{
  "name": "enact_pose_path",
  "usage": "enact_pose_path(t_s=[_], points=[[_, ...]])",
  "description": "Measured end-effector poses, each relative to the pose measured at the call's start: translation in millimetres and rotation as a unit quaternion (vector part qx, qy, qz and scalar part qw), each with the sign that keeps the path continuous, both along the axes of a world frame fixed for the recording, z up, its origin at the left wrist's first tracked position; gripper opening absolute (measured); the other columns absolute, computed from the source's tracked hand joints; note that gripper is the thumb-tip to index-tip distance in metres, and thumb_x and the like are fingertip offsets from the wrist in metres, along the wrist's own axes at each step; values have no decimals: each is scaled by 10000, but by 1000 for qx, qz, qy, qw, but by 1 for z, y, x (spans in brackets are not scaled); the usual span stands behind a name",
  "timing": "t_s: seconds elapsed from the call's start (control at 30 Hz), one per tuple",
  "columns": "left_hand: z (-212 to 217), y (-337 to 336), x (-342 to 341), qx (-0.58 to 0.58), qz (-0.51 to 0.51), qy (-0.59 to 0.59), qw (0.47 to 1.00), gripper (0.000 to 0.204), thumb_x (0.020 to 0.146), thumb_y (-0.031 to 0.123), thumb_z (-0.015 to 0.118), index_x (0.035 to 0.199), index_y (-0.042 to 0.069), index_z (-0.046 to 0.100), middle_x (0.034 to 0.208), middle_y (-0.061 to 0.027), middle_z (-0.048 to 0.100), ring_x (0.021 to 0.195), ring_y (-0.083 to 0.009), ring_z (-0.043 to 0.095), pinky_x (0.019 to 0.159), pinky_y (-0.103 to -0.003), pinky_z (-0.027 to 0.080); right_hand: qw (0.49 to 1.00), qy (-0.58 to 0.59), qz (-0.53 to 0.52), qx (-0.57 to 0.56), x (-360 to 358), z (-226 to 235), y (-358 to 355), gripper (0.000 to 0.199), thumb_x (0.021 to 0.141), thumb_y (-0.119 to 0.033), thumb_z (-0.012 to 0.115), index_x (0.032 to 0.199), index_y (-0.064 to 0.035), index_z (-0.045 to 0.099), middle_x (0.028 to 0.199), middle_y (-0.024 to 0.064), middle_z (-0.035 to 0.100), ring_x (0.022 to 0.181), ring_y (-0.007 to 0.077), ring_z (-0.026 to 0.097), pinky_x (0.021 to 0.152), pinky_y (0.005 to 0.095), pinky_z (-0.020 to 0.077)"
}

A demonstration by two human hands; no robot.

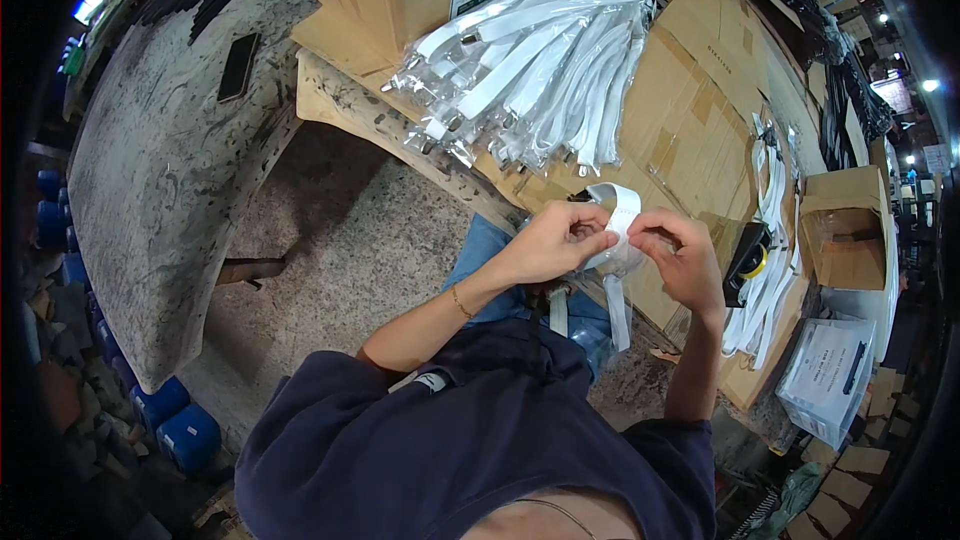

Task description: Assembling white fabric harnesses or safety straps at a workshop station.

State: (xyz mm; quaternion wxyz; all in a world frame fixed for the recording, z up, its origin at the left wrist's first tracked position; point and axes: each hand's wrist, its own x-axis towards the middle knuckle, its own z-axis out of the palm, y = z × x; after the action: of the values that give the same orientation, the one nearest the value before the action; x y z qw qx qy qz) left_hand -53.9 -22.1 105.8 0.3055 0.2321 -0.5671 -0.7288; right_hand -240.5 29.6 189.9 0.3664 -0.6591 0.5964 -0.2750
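Observation:
In front of my body a white strap (626, 202) is bent into a loop, and its loose end hangs down toward my lap. My left hand (562, 242) pinches the strap from the left, thumb and fingertips pressed together. From the right, my right hand (682, 258) pinches the same strap near its edge, fingers curled. The two hands are close but apart. Beyond them a heap of white straps in clear plastic sleeves (560, 60) lies on the cardboard-covered table (700, 90). To the right are more white straps (768, 285), laid lengthwise, seemingly unwrapped.
A black tape dispenser with a yellow part (748, 262) rests by the right-hand straps. Farther right stand an open cardboard box (845, 230) and a clear plastic bin (825, 375). A large carton (400, 5) is behind the heap. A phone (238, 68) lies on the left table (170, 150).

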Motion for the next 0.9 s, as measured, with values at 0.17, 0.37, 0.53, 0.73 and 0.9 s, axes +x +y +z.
enact_pose_path(t_s=[0.17,0.37,0.53,0.73,0.9], points=[[-7,2,-3,84,42,-4,996,199,918,146,622,1021,-24,623,855,8,613,752,-52,520,677,-227,431,998,-44,-40,-21,-2,-7,4,104,834,2,644,928,43,629,845,91,664,792,139,629,741,262,501],[2,8,4,60,-10,41,997,236,915,168,622,1023,-42,624,752,36,568,665,-29,482,592,-205,399,995,-43,-75,-53,-11,-7,17,85,824,9,643,901,44,643,828,100,673,782,146,635,732,264,499],[9,14,-8,32,-40,-79,996,199,901,160,643,946,-34,655,725,21,593,653,-34,503,576,-209,406,994,-30,-68,-85,-18,-5,32,80,817,14,637,890,46,648,817,116,678,752,167,648,707,269,494],[20,22,-23,16,-77,-131,988,194,890,151,657,958,-31,663,728,15,607,664,-40,520,570,-218,414,987,-35,-101,-119,-33,4,56,62,806,17,644,864,37,655,793,122,680,739,195,662,682,277,491],[27,39,-47,6,-29,-54,998,161,882,124,666,939,-26,663,732,21,601,668,-39,510,579,-220,413,987,-24,-99,-123,-48,3,76,72,794,7,661,864,27,659,802,127,679,745,219,664,681,286,490]])
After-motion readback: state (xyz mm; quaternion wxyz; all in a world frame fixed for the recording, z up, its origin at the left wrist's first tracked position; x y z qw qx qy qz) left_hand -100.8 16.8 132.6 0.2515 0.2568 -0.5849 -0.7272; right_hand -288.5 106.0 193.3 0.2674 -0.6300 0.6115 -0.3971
